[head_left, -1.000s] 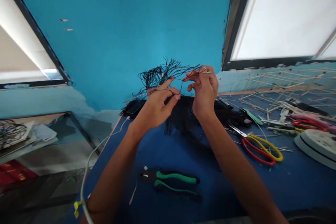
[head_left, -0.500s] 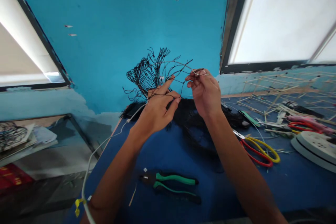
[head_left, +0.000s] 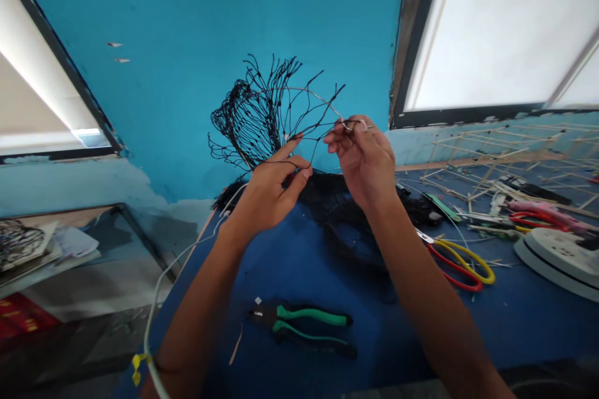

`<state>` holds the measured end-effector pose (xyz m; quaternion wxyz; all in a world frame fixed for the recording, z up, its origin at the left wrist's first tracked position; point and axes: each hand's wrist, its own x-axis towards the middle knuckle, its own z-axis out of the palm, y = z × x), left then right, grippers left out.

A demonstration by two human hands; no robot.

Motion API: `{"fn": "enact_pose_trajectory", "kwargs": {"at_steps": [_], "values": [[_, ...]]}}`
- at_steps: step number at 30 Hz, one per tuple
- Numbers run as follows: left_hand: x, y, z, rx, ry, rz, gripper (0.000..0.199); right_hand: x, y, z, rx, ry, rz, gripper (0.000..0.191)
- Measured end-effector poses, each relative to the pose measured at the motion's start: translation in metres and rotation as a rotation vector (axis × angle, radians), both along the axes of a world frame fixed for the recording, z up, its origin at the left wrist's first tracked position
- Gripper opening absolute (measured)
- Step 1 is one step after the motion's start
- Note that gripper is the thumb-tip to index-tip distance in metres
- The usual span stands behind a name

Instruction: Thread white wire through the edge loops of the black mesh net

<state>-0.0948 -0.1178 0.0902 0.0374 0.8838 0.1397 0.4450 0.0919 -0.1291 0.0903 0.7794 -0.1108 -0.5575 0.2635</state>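
A black knotted net is bunched in front of the blue wall, its loose cord ends sticking upward. My left hand is closed on the net's cords, thumb and fingers pinching a strand. A thin pale wire arches from the net over to my right hand. There the fingertips pinch the wire's bent end together with a dark cord of the net. More black netting lies heaped on the blue table beneath both hands.
Green-handled pliers lie near the front. Scissors with red and yellow handles rest right of my forearm, beside a grey round reel. Frames of thin sticks stand at the back right. A white cable hangs along the left edge.
Both hands have stayed gripping the cord and wire. My left hand has shifted slightly left and the net has risen and spread, showing more of the curved wire.
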Motion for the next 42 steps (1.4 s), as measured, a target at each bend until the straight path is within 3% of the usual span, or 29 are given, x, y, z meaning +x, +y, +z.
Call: {"fn": "enact_pose_trajectory", "kwargs": {"at_steps": [3, 8, 14, 18, 22, 26, 30, 33, 36, 38, 42], "values": [[-0.004, -0.005, 0.002, -0.196, -0.051, -0.027, 0.011, 0.001, -0.003, 0.001, -0.023, -0.009, -0.038, 0.017], [-0.008, -0.011, 0.005, -0.611, -0.04, -0.227, 0.028, 0.001, -0.01, 0.002, -0.055, -0.071, -0.076, 0.024], [-0.006, -0.005, 0.0, -0.735, 0.0, -0.442, 0.022, -0.002, -0.011, -0.002, -0.12, -0.012, 0.0, 0.02], [-0.008, 0.007, -0.009, -0.771, 0.018, -0.474, 0.022, -0.002, 0.0, -0.008, -0.249, 0.026, 0.062, 0.021], [-0.012, 0.025, -0.029, -0.904, -0.027, -0.453, 0.027, -0.003, 0.015, -0.037, -0.436, 0.088, 0.128, 0.026], [-0.019, 0.038, -0.063, -1.062, -0.029, -0.414, 0.04, -0.003, 0.018, -0.091, -0.703, 0.064, 0.087, 0.034], [-0.031, 0.035, -0.093, -1.133, 0.133, -0.409, 0.041, 0.004, 0.001, -0.137, -0.824, -0.081, 0.06, 0.039], [-0.039, 0.026, -0.106, -1.218, 0.246, -0.419, 0.041, 0.014, -0.014, -0.148, -0.852, -0.267, 0.055, 0.043], [-0.043, 0.019, -0.113, -1.28, 0.238, -0.456, 0.04, 0.023, -0.022, -0.146, -0.848, -0.466, 0.045, 0.039], [-0.045, 0.016, -0.117, -1.319, 0.212, -0.476, 0.04, 0.023, -0.027, -0.145, -0.754, -0.678, -0.141, 0.034], [-0.047, 0.01, -0.127, -1.373, 0.19, -0.512, 0.044, 0.009, -0.04, -0.148, -0.352, -1.058, -0.888, 0.018]]}}
